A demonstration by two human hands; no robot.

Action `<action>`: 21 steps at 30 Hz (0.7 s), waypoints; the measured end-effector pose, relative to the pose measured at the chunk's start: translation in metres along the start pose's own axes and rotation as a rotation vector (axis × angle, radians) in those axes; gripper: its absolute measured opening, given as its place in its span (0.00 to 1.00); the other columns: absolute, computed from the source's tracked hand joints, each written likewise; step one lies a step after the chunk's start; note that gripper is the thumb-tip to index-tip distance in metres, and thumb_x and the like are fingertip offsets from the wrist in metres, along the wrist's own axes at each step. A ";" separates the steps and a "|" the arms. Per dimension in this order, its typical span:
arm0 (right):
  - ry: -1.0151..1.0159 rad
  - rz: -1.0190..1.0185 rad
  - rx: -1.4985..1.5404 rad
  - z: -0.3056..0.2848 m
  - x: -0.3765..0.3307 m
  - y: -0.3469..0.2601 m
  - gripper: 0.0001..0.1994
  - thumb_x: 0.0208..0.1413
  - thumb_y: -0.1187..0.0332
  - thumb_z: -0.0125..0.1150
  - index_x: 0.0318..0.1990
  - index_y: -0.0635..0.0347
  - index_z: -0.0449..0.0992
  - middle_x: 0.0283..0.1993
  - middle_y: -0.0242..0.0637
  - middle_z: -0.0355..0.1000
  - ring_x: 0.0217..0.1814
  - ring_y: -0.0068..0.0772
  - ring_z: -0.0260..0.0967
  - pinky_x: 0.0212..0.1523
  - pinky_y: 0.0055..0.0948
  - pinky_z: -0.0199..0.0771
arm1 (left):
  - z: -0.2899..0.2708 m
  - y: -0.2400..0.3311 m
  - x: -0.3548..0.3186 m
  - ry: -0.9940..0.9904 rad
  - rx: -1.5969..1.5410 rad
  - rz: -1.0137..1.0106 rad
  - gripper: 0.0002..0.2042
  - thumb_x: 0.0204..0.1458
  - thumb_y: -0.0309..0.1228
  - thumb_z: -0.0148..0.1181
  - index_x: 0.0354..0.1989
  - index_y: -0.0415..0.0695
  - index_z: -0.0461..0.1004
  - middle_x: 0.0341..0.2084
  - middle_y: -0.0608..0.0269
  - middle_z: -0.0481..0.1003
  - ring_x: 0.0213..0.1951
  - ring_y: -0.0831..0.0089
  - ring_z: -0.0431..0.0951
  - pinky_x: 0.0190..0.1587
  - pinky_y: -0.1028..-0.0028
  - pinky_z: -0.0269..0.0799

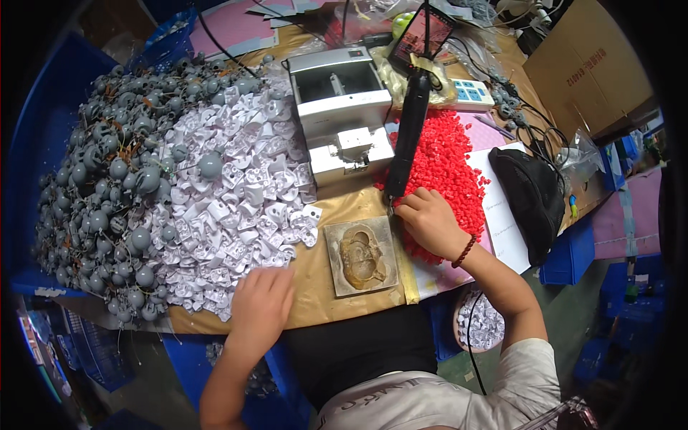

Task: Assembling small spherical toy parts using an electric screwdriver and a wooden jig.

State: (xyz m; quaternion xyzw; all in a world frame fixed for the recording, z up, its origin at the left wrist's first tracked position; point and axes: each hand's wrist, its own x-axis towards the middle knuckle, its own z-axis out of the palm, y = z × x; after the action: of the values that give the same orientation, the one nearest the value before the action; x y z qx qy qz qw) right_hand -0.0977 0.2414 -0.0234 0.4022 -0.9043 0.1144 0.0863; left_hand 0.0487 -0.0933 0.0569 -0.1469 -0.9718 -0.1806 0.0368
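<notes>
My left hand [261, 301] lies at the near edge of a heap of white plastic parts [236, 193], its fingers stretched forward side by side and its fingertips hard to see. At the tip of a black electric screwdriver [410, 136], which hangs upright, my right hand [432, 223] has its fingers bent and drawn together. Whatever is between them, if anything, is too small to tell. That hand is over the left edge of a pile of small red pieces [451, 168]. Between my hands sits a square metal block [333, 251] with a shaped, brownish hollow, and nothing stands in it.
Grey round parts with wires [107, 186] fill the far left beside the white heap. A silver machine [337, 107] stands behind the block. Further right are a black pouch [527, 201], a power strip [469, 93] and a cardboard box [591, 68]. Cables hang above.
</notes>
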 end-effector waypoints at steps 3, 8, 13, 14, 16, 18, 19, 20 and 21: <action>-0.007 0.003 -0.030 0.001 0.002 -0.002 0.05 0.47 0.70 0.61 0.32 0.55 0.78 0.36 0.34 0.72 0.42 0.38 0.68 0.44 0.37 0.67 | 0.048 0.006 0.045 0.033 0.212 0.008 0.16 0.47 0.28 0.68 0.46 0.43 0.77 0.36 0.59 0.74 0.43 0.59 0.74 0.42 0.62 0.70; 0.015 0.035 0.005 0.002 0.003 0.002 0.08 0.46 0.74 0.64 0.36 0.55 0.79 0.36 0.36 0.71 0.42 0.39 0.68 0.43 0.38 0.68 | 0.085 -0.013 0.062 -0.013 0.408 0.063 0.11 0.48 0.28 0.61 0.41 0.46 0.76 0.33 0.61 0.71 0.41 0.62 0.71 0.39 0.64 0.68; 0.068 0.116 0.206 -0.012 0.005 0.003 0.09 0.47 0.78 0.64 0.37 0.60 0.78 0.39 0.40 0.71 0.42 0.44 0.70 0.42 0.40 0.72 | 0.074 -0.018 0.058 0.007 0.274 0.142 0.10 0.46 0.28 0.62 0.38 0.45 0.76 0.34 0.61 0.72 0.41 0.62 0.72 0.41 0.64 0.68; 0.078 0.151 0.267 -0.017 0.006 0.002 0.08 0.47 0.79 0.64 0.37 0.62 0.79 0.39 0.41 0.71 0.43 0.45 0.71 0.42 0.41 0.73 | 0.070 -0.016 0.058 0.031 0.221 0.156 0.10 0.45 0.27 0.63 0.38 0.45 0.76 0.35 0.61 0.72 0.42 0.62 0.72 0.42 0.63 0.69; 0.127 0.192 0.416 -0.030 0.007 -0.003 0.10 0.47 0.82 0.64 0.39 0.64 0.79 0.39 0.42 0.71 0.43 0.46 0.72 0.43 0.39 0.75 | 0.062 -0.009 0.061 0.112 0.080 0.155 0.11 0.44 0.26 0.66 0.38 0.44 0.76 0.38 0.59 0.72 0.43 0.59 0.73 0.45 0.62 0.70; 0.121 0.237 0.541 -0.040 0.006 -0.005 0.13 0.48 0.85 0.64 0.43 0.66 0.80 0.41 0.43 0.72 0.44 0.44 0.74 0.46 0.35 0.76 | 0.054 0.002 0.062 0.118 -0.108 0.087 0.13 0.43 0.26 0.70 0.39 0.43 0.77 0.41 0.58 0.73 0.46 0.57 0.72 0.49 0.62 0.70; 0.139 0.224 0.557 -0.044 0.006 -0.007 0.13 0.49 0.85 0.64 0.44 0.65 0.80 0.42 0.43 0.72 0.44 0.43 0.74 0.45 0.34 0.76 | 0.054 0.008 0.062 0.103 -0.213 0.035 0.14 0.43 0.27 0.72 0.39 0.42 0.77 0.43 0.57 0.73 0.47 0.55 0.72 0.51 0.62 0.70; 0.156 0.207 0.577 -0.049 0.007 -0.011 0.14 0.50 0.85 0.63 0.45 0.65 0.80 0.43 0.43 0.73 0.44 0.42 0.75 0.45 0.34 0.77 | 0.055 0.016 0.061 0.073 -0.266 0.055 0.15 0.43 0.27 0.72 0.40 0.43 0.77 0.43 0.57 0.73 0.47 0.55 0.71 0.51 0.62 0.70; 0.175 0.188 0.598 -0.049 0.009 -0.013 0.14 0.51 0.85 0.63 0.45 0.65 0.81 0.44 0.43 0.73 0.44 0.41 0.75 0.44 0.33 0.77 | 0.058 0.025 0.062 0.045 -0.318 0.075 0.15 0.44 0.27 0.72 0.41 0.43 0.78 0.43 0.57 0.73 0.47 0.55 0.71 0.51 0.61 0.70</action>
State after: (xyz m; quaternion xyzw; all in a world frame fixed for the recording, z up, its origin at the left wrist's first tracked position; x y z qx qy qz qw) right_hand -0.0906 0.2402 0.0277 0.3132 -0.8529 0.4166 0.0309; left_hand -0.0040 -0.0334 0.0186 -0.1828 -0.9238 -0.3337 0.0418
